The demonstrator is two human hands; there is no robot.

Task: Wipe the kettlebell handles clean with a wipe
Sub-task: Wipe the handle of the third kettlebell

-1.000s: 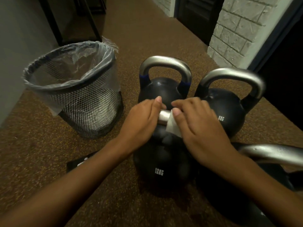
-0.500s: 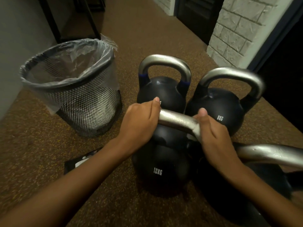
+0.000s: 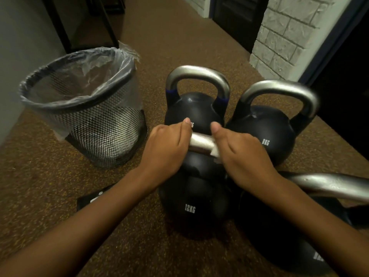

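— Gripping the brushed-steel handle (image 3: 201, 144) of the black round 12KG kettlebell (image 3: 194, 206) with both hands, aren't we?

— We are. Our left hand (image 3: 166, 145) is curled tight over the handle's left end, thumb lying along the top. Our right hand (image 3: 242, 150) is closed over the right end, pinching the small white wipe (image 3: 216, 154) against the metal; only a corner of it peeks out beside our thumb.

— And the other weights?

— We see a black kettlebell with blue bands at its handle roots (image 3: 196, 107) just behind our hands, and a black 8KG kettlebell (image 3: 267, 134) beside it on the right, the two nearly touching. A fourth black kettlebell (image 3: 279, 232) sits low on our right, its steel handle (image 3: 331, 186) running off the edge.

— What stands on our left?

— We have a black wire-mesh bin lined with a clear plastic bag (image 3: 83, 108), upright on the brown speckled floor (image 3: 40, 176), apart from the weights. A flat black packet (image 3: 89, 200) lies on the floor, partly hidden under our left forearm.
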